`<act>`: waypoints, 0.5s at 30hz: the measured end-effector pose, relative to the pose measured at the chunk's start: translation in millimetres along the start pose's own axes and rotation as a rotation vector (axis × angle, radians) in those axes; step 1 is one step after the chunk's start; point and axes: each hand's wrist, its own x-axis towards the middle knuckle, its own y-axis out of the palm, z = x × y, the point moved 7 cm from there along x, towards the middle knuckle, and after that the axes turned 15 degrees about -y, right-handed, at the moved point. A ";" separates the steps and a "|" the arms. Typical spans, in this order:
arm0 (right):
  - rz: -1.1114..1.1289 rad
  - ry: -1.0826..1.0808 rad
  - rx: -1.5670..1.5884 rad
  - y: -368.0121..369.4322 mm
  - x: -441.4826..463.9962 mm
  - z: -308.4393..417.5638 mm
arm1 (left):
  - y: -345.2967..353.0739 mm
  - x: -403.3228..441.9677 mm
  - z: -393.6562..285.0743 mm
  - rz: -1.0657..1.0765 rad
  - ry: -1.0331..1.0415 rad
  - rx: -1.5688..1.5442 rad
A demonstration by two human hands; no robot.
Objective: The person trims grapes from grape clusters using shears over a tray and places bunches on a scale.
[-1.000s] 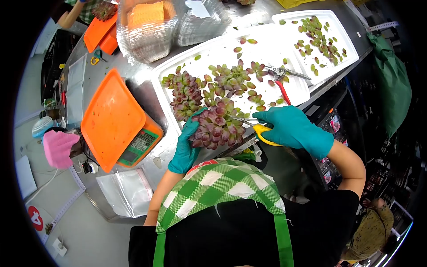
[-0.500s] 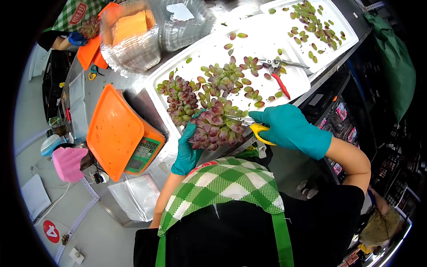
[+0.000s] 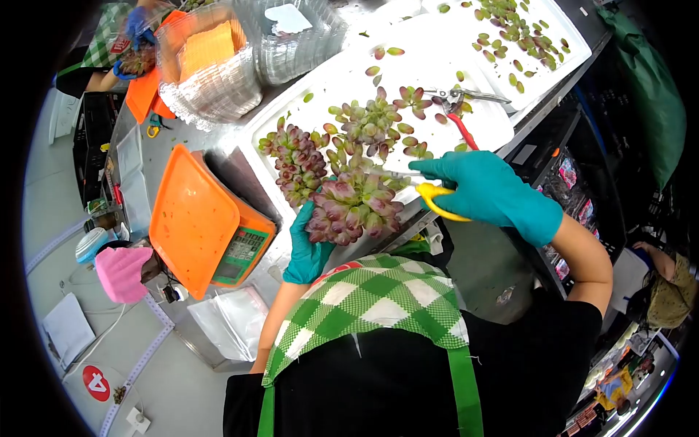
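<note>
In a teal glove, my left hand [image 3: 309,247] is closed around a purple-green succulent [image 3: 354,207] at the near edge of a white tray [image 3: 477,131]. My right hand [image 3: 495,191], gloved alike, grips yellow-handled scissors [image 3: 441,202]. Their blades point left toward the upper right of that succulent; whether the tips touch it I cannot tell. Behind it in the tray lie a dark purple succulent cluster [image 3: 297,164], a greener cluster [image 3: 370,120] and a small rosette [image 3: 412,102]. Red-handled pruning shears [image 3: 462,127] rest at the tray's right side among loose leaves.
A second white tray [image 3: 575,62] of loose leaves stands at upper right. An orange scale [image 3: 193,218] is on my left, with plastic bags [image 3: 231,320] below it. Stacked clear containers [image 3: 207,80] stand behind. A co-worker's blue-gloved hands [image 3: 137,33] hold a succulent at upper left.
My right hand with the scissors has moved right, drawing the blades back from the succulent. My left hand still holds the plant. The co-worker's second gloved hand has come into view.
</note>
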 end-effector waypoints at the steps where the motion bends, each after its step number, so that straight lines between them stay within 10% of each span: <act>1: 0.035 -0.025 -0.021 -0.4 -0.9 5.3 | -0.7 -0.8 0.0 0.011 -0.001 0.000; 15: 0.070 -0.250 -0.424 1.6 2.2 33.2 | -3.6 -7.7 -9.4 -0.015 0.067 0.161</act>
